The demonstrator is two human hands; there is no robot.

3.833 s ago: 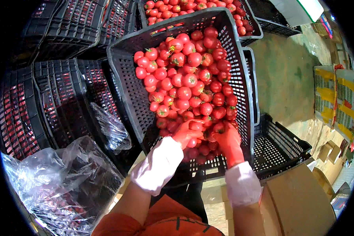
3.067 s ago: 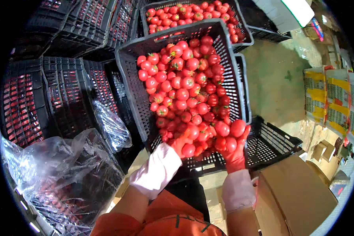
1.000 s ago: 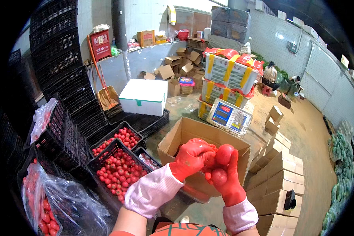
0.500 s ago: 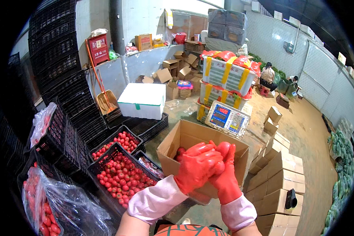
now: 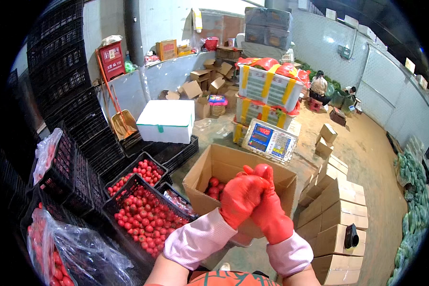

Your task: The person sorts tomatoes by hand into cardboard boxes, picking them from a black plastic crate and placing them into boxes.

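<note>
While the left hand [image 5: 242, 198] and right hand [image 5: 273, 217] are pressed together over the carton [image 5: 233, 158], perhaps for cradling, any enclosed item cannot be told.

Red digits glow on the display [image 5: 260, 137] of the scale [image 5: 270, 141]; pale characters and numerals mark the red cabinet [image 5: 112, 62]; printed characters cross the topmost white crate [image 5: 255, 88].

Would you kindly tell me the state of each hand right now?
Left hand: curled against the right; whether it holds anything is hidden.
Right hand: partly covered by the left; its grip cannot be told.
</note>
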